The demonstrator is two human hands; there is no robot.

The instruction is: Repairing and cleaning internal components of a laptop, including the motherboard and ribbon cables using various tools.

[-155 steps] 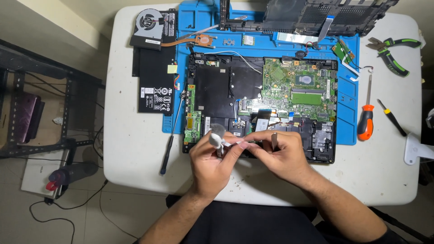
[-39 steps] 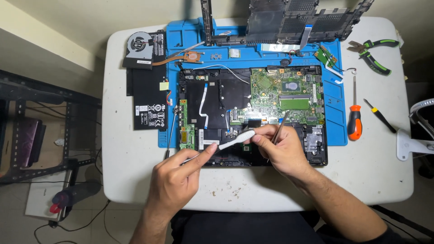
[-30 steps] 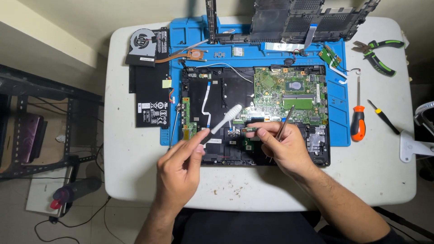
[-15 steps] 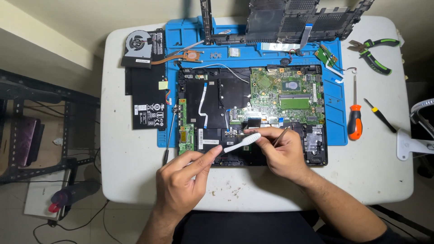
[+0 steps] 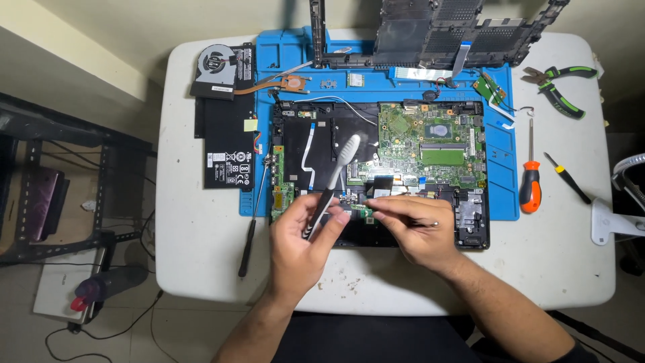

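Toothbrush (image 5: 334, 180) gripped in my left hand (image 5: 302, 245) above the laptop base (image 5: 376, 175); brushing step, right hand (image 5: 413, 228) pinches something I cannot identify.

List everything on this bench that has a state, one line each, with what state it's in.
Laptop base: opened, green motherboard exposed.
Brush: held tilted in the left hand, head up.
Right hand: fingertips on the base's lower edge beside the brush.
Cooling fan: removed, lying on the table.
Battery: out, flat beside the blue mat.
Pliers: lying unused.
Orange screwdriver: lying unused.
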